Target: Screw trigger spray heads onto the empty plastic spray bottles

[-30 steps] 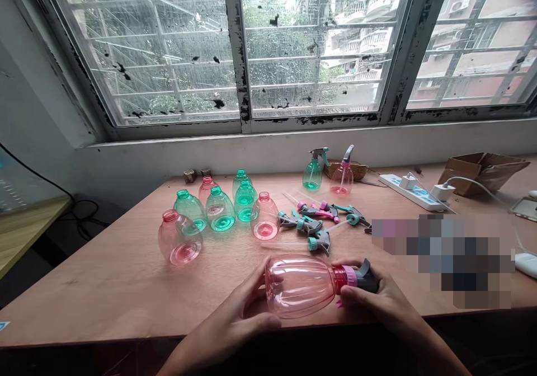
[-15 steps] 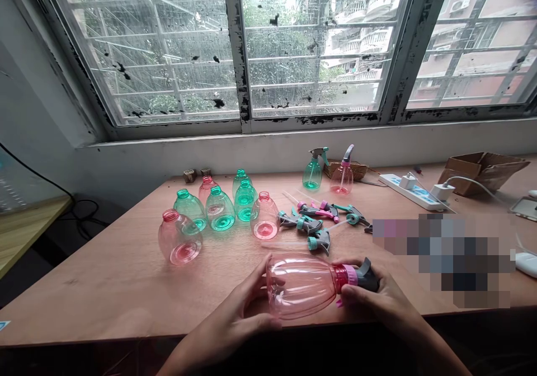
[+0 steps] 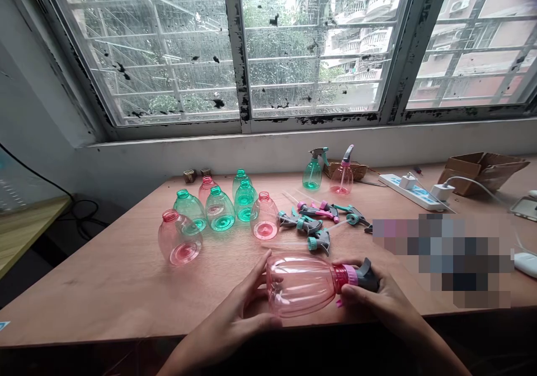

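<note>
**A:** Where does the pink bottle (image 3: pixel 300 283) lie?

**B:** On its side, just on the near side of the pile of loose spray heads (image 3: pixel 314 225), close to the person's edge of the table (image 3: pixel 104 297). I cannot tell whether it rests on the wood or is lifted a little.

**A:** Which way does its long axis run?

**B:** Left to right, roughly along that table edge. The wide base points left and ends a little past the pile's left end. The neck points right and ends in front of the pile's right end.

**A:** And the hands?

**B:** There is one at each end. The left hand (image 3: pixel 235 323) cups the base, fingers spread over the far side and thumb tucked underneath, so it holds the body. The right hand (image 3: pixel 380 303) is closed around the neck end, thumb and fingers pinching the grey spray head (image 3: pixel 366 275) seated on the bottle's pink collar.

**A:** Which hand is nearer the pile?

**B:** The right, by a little. It sits in front of the pile and to the right, while the left sits in front and to the left.

**A:** Anything else close by?

**B:** The empty bottles (image 3: pixel 218 211), green and pink, stand upright left of the pile, well apart from both hands. A green sprayer (image 3: pixel 312 173) and a pink sprayer (image 3: pixel 342 177) stand behind the pile, by the wall.
</note>
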A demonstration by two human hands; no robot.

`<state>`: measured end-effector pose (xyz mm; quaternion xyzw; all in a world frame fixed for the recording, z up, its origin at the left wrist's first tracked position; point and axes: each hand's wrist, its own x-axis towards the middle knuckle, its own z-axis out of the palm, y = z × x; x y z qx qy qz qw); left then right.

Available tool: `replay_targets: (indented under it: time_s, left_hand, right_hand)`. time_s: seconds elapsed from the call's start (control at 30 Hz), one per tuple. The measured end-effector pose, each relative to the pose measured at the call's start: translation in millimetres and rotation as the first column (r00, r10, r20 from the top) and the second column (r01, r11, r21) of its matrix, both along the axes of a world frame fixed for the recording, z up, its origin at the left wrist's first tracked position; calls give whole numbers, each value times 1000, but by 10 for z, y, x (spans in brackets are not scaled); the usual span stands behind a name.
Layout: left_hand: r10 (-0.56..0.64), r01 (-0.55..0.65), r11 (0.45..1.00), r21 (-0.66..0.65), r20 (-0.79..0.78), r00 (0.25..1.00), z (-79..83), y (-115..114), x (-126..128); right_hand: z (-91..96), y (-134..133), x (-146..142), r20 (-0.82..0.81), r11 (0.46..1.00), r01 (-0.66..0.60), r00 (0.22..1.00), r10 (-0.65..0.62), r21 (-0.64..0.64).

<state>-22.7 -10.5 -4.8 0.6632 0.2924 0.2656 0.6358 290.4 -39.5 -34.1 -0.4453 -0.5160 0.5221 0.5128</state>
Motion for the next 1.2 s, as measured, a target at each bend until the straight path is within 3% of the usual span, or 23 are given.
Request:
replay_targets:
  time_s: [0.13,0.4,0.67,0.8,1.03,1.2]
  left_hand:
    - [17,-16,999,52,-7,1000,-30,2,-16]
    - [25,-25,1000,8,-59,998,-5,5,-24]
    - [3,4,994,110,-64,998,27,-13,-29]
    - [-58,59,995,79,-13,998,-4,9,-16]
    - [-10,10,999,39,-6,1000,-19,3,-11]
    - [-16,21,996,91,-56,998,31,-4,-12]
  right_hand:
    - [11,4,-13,35,1000,12,999,-13,11]
    - [29,10,-11,59,1000,-15,998,14,18]
    - [26,11,-25,29,1000,17,999,-17,20]
    - [35,11,-24,55,1000,1,998,-3,26]
    - [38,5,-19,88,1000,19,996,-21,21]
    - [39,4,-30,83,1000,6,997,-7,20]
